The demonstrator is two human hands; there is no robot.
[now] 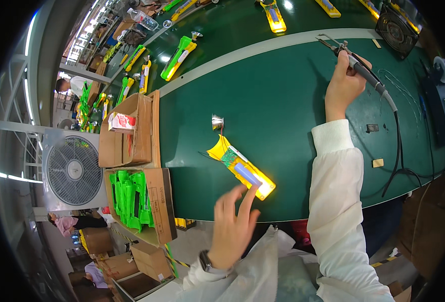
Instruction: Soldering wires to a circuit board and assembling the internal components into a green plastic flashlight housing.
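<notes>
On the green bench mat lies a yellow flashlight housing half (266, 189), glowing at its lower right end. It holds a blue cylindrical battery (247, 174) and a small green circuit board (229, 156). Thin wires run from the board to a silver reflector cup (217, 122) beyond it. My left hand (234, 221) is open, its fingers stretched, with the index fingertip at the battery's near end; whether it presses there I cannot tell. My right hand (344, 85) grips a soldering iron (366, 74) with a dark handle, raised at the far right, its metal tip pointing up and left.
At the left, a cardboard box (161, 206) holds several green housing parts (132, 199); another cardboard box (144, 118) stands behind it. Beyond the pale bench strip (222, 61) lie several yellow and green flashlights (178, 58). A black fan (397, 29) and the iron's cable (397, 146) are at right.
</notes>
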